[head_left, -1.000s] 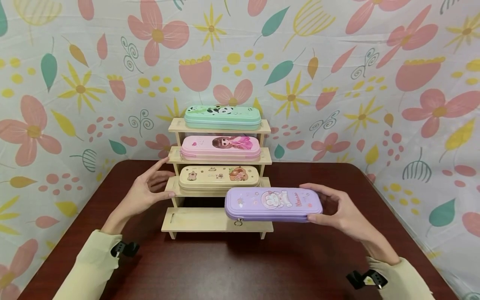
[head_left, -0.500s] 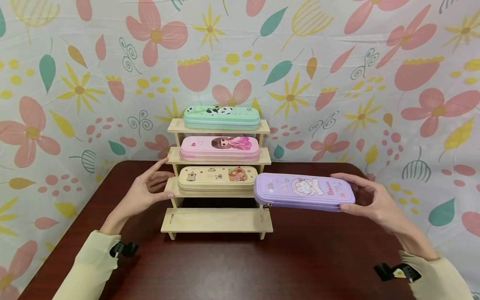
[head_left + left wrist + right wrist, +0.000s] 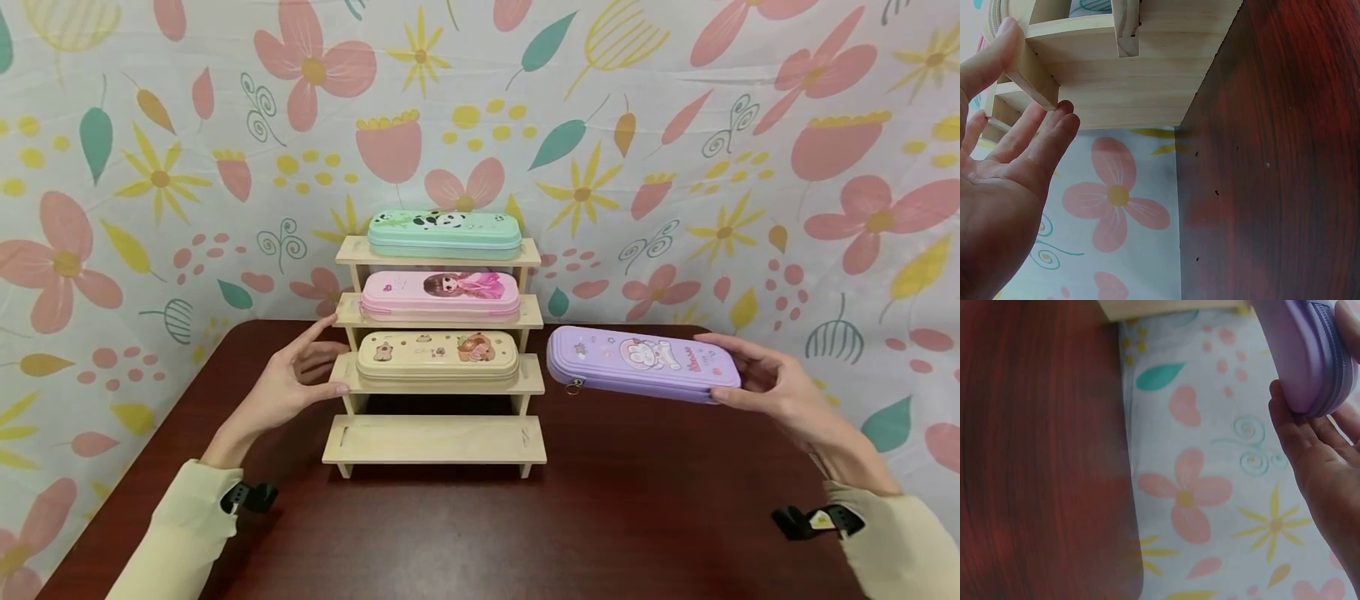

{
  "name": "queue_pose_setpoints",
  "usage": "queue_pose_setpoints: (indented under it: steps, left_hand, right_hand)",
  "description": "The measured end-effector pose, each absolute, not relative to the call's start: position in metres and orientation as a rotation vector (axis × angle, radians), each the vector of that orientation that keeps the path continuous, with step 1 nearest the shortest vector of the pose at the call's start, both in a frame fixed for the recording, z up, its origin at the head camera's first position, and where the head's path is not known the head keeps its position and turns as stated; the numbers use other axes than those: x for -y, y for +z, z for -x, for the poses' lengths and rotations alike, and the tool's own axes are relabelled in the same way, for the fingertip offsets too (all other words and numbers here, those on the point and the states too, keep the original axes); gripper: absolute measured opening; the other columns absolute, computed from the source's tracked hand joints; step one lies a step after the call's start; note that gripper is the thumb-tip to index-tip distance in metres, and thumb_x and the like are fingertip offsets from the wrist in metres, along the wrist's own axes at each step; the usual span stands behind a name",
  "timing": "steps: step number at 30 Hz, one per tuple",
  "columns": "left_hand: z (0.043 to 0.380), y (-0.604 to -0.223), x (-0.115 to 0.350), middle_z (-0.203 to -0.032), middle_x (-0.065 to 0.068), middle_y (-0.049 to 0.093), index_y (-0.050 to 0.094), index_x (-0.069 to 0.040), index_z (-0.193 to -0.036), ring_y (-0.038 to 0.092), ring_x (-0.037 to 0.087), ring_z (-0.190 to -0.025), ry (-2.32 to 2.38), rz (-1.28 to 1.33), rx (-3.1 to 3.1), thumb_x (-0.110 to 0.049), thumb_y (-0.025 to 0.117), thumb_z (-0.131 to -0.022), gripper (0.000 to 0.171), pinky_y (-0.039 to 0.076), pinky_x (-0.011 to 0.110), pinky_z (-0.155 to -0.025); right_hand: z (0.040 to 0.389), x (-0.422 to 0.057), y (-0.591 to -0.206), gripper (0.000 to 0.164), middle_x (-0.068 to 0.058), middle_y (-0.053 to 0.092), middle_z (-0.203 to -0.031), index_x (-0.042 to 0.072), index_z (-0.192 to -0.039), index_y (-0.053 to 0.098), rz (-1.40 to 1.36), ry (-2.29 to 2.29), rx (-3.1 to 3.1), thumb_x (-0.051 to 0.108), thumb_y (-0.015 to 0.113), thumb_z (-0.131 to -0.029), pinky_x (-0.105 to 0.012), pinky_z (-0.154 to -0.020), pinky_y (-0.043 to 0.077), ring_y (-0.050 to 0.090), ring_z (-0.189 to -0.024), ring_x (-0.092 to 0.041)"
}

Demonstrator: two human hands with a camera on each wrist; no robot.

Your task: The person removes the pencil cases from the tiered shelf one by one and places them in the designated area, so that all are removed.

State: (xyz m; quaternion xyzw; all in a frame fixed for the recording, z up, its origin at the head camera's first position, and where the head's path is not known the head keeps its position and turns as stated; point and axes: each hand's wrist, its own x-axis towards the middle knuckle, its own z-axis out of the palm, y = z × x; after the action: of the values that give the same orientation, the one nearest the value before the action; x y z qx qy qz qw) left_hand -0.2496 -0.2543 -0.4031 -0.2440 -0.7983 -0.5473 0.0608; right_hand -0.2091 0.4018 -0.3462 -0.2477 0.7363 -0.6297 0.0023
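My right hand (image 3: 783, 396) grips the right end of a purple pencil case (image 3: 637, 362) with a rabbit picture, thumb in front and fingers behind. The case is held in the air to the right of a four-step wooden rack (image 3: 435, 438), its zipper pull hanging at the left. The right wrist view shows the zipped end of the case (image 3: 1313, 369) between thumb and fingers. My left hand (image 3: 281, 387) steadies the rack's left side. In the left wrist view, its thumb and fingertips hold the end of a wooden shelf (image 3: 1035, 78) between them.
On the rack's upper steps lie a mint panda pencil case (image 3: 444, 235), a pink one with a girl (image 3: 405, 293) and a cream one (image 3: 420, 357). The lowest step is bare. A dark red-brown table (image 3: 420, 533) carries the rack before a floral cloth (image 3: 675, 75).
My right hand has carried the purple pencil case from in front of the lowest step rightward and back, beside the rack. The left hand stays at the rack's side.
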Motion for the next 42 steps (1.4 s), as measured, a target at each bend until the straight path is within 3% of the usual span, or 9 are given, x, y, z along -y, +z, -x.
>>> queue_pose_setpoints:
  steps: [8,14,20,26,33,42]
  left_hand:
    - [0.25,-0.403,0.255,-0.136,0.023,0.062,0.03,-0.024,-0.169,0.055,0.043,-0.133,-1.645,0.738,2.416,0.003,0.085,-0.087,0.102,0.052,0.035,-0.106]
    - [0.25,-0.404,0.255,-0.137,0.024,0.061,0.03,-0.024,-0.169,0.054,0.044,-0.134,-1.647,0.743,2.419,0.003,0.085,-0.088,0.102,0.052,0.031,-0.105]
    - [0.252,-0.403,0.255,-0.136,0.024,0.062,0.031,-0.023,-0.168,0.055,0.043,-0.134,-1.651,0.757,2.411,0.004,0.085,-0.087,0.102,0.051,0.039,-0.106]
    - [0.252,-0.402,0.255,-0.137,0.025,0.062,0.031,-0.023,-0.168,0.055,0.042,-0.134,-1.649,0.761,2.415,0.005,0.085,-0.087,0.102,0.052,0.03,-0.105]
    - [0.253,-0.401,0.254,-0.137,0.025,0.062,0.031,-0.023,-0.169,0.056,0.039,-0.134,-1.631,0.766,2.419,0.003,0.085,-0.087,0.101,0.05,0.04,-0.107]
    - [0.252,-0.403,0.255,-0.137,0.023,0.063,0.031,-0.023,-0.168,0.058,0.026,-0.133,-1.651,0.764,2.406,0.006,0.084,-0.087,0.101,0.051,0.033,-0.106]
  right_hand:
    - [0.222,-0.426,-0.357,0.06,-0.005,0.07,-0.125,-0.006,-0.153,0.048,0.593,-1.853,-2.459,-0.019,0.062,-0.096,-0.025,-0.078,0.061,0.069,-0.101,-0.013]
    - [0.237,-0.437,-0.373,0.061,-0.003,0.069,-0.126,-0.002,-0.154,0.048,0.555,-1.815,-2.413,-0.016,0.063,-0.097,-0.026,-0.08,0.06,0.068,-0.104,-0.012]
    - [0.255,-0.448,-0.387,0.061,-0.002,0.071,-0.122,0.004,-0.154,0.051,0.47,-1.796,-2.369,-0.011,0.067,-0.097,-0.025,-0.082,0.06,0.069,-0.103,-0.012]
    - [0.271,-0.458,-0.404,0.06,0.0,0.068,-0.123,0.003,-0.154,0.049,0.386,-1.674,-2.449,-0.003,0.07,-0.098,-0.026,-0.082,0.059,0.067,-0.103,-0.014]
    - [0.287,-0.47,-0.417,0.06,0.003,0.065,-0.125,-0.002,-0.153,0.047,0.424,-1.641,-2.483,-0.006,0.07,-0.098,-0.025,-0.082,0.059,0.065,-0.104,-0.012]
    - [0.299,-0.474,-0.422,0.064,0.004,0.061,-0.128,-0.002,-0.154,0.046,0.359,-1.553,-2.502,0.0,0.074,-0.096,-0.026,-0.084,0.058,0.064,-0.106,-0.013]
